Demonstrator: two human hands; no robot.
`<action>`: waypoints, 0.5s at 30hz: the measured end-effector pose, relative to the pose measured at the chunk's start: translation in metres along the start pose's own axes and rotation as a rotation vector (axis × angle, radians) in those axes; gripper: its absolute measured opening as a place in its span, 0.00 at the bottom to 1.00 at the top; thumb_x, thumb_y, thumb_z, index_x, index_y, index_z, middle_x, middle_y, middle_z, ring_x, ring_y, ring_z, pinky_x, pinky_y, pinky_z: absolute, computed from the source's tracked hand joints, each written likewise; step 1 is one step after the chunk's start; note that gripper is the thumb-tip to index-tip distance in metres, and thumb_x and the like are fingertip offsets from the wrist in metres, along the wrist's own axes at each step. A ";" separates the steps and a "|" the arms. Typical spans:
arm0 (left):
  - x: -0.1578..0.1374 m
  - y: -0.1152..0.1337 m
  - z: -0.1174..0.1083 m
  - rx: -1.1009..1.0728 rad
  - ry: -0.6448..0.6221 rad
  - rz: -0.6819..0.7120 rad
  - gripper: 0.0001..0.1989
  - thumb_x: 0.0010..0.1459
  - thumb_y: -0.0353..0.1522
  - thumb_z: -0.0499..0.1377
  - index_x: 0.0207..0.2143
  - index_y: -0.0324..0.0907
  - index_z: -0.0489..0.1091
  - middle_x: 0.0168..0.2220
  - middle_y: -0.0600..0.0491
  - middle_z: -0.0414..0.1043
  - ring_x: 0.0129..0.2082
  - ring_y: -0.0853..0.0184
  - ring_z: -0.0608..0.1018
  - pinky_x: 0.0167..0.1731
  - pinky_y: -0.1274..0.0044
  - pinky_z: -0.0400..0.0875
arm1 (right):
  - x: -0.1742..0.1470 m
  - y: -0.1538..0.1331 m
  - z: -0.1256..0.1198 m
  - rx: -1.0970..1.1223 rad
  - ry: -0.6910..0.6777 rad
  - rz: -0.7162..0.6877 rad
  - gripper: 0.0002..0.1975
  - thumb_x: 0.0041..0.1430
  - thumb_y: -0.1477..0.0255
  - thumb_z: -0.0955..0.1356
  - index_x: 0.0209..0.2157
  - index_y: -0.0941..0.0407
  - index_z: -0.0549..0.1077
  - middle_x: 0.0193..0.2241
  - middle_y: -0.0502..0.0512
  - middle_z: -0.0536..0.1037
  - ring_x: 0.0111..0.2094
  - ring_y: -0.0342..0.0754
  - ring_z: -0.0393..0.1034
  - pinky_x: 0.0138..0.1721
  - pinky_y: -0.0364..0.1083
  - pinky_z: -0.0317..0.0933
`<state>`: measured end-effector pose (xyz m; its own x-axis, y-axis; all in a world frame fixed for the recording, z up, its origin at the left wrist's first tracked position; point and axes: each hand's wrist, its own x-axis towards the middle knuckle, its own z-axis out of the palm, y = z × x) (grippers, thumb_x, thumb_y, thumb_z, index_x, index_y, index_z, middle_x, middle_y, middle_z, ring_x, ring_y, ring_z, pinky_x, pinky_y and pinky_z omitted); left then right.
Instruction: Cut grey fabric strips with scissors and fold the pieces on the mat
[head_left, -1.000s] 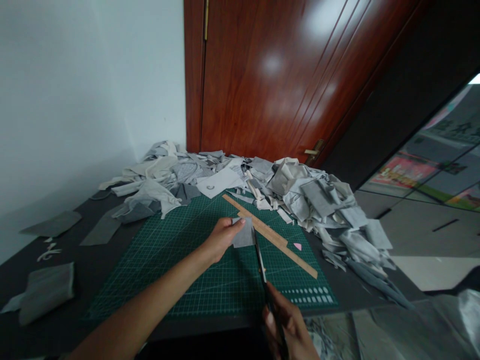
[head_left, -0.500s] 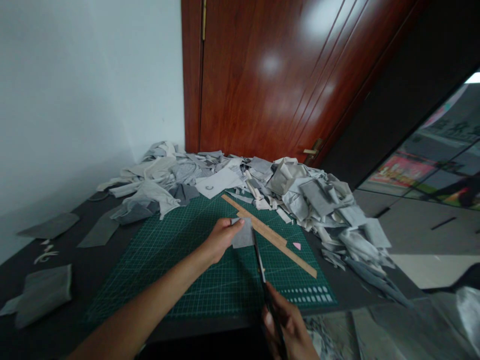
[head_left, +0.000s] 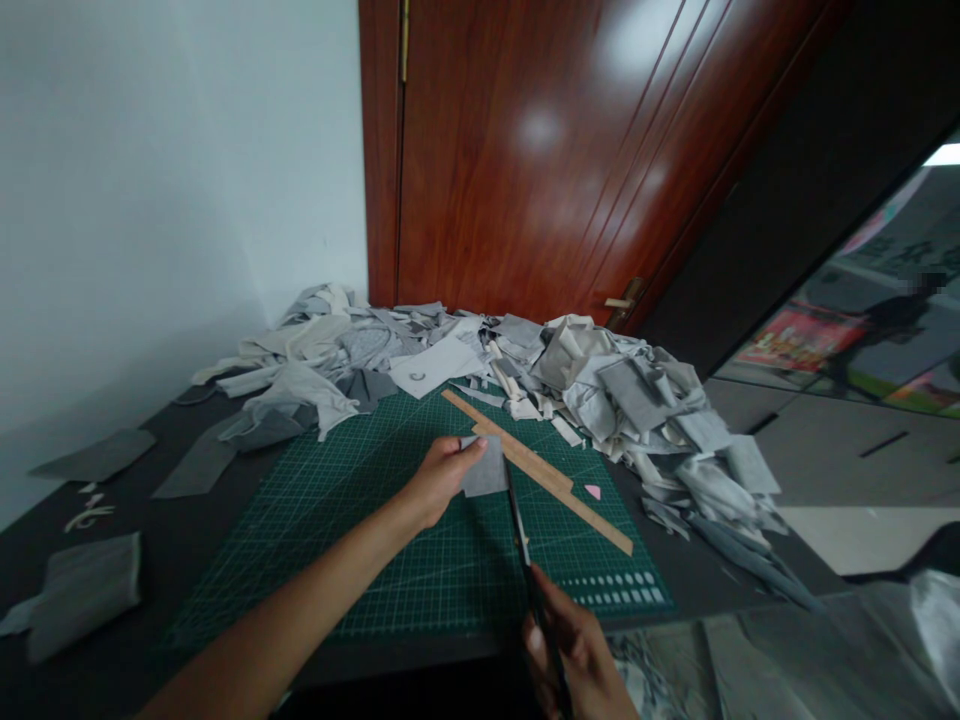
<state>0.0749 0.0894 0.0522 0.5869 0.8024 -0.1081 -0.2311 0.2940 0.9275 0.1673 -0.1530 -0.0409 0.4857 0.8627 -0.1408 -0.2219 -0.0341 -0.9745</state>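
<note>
Between thumb and fingers, my left hand pinches a small grey fabric piece by its upper left side, above a green cutting mat. My right hand is wrapped round the black handles of a pair of scissors. Their blades look closed or nearly so and lie along the fabric's right edge. Just beyond the fabric, two wooden rulers lie slantwise on the mat. A pink piece of tailor's chalk rests to their right.
Heaps of grey and white fabric scraps line the back and right of the dark table. A folded grey cloth lies at the left. Behind stand a white wall and a brown door. More scraps show below the front edge.
Both hands, the fabric and the scissors hold almost the same position. The view has shifted very slightly. A dark figure now shows more clearly in the glossy panel at the right.
</note>
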 end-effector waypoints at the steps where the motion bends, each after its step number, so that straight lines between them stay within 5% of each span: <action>1: 0.000 0.000 0.000 -0.002 0.001 0.000 0.22 0.46 0.48 0.73 0.28 0.37 0.78 0.23 0.53 0.73 0.23 0.69 0.71 0.26 0.77 0.60 | 0.000 0.001 0.000 -0.002 -0.005 -0.002 0.42 0.54 0.48 0.77 0.65 0.51 0.67 0.24 0.42 0.70 0.12 0.33 0.53 0.13 0.37 0.48; 10: -0.001 0.000 0.001 -0.017 0.004 -0.019 0.25 0.41 0.50 0.74 0.28 0.37 0.78 0.23 0.53 0.73 0.24 0.69 0.71 0.26 0.77 0.60 | 0.002 -0.002 -0.004 0.057 -0.043 0.047 0.41 0.55 0.50 0.76 0.65 0.53 0.68 0.19 0.40 0.65 0.12 0.36 0.54 0.13 0.38 0.54; 15: 0.000 0.001 0.001 -0.022 0.005 -0.026 0.26 0.39 0.51 0.75 0.28 0.37 0.78 0.23 0.54 0.73 0.23 0.69 0.71 0.26 0.77 0.61 | 0.011 0.000 -0.017 -0.021 -0.185 0.052 0.44 0.57 0.49 0.75 0.68 0.53 0.62 0.21 0.40 0.65 0.12 0.36 0.55 0.13 0.38 0.56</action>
<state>0.0751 0.0889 0.0537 0.5892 0.7968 -0.1340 -0.2331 0.3263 0.9161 0.1871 -0.1521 -0.0458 0.3101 0.9374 -0.1583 -0.2239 -0.0898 -0.9705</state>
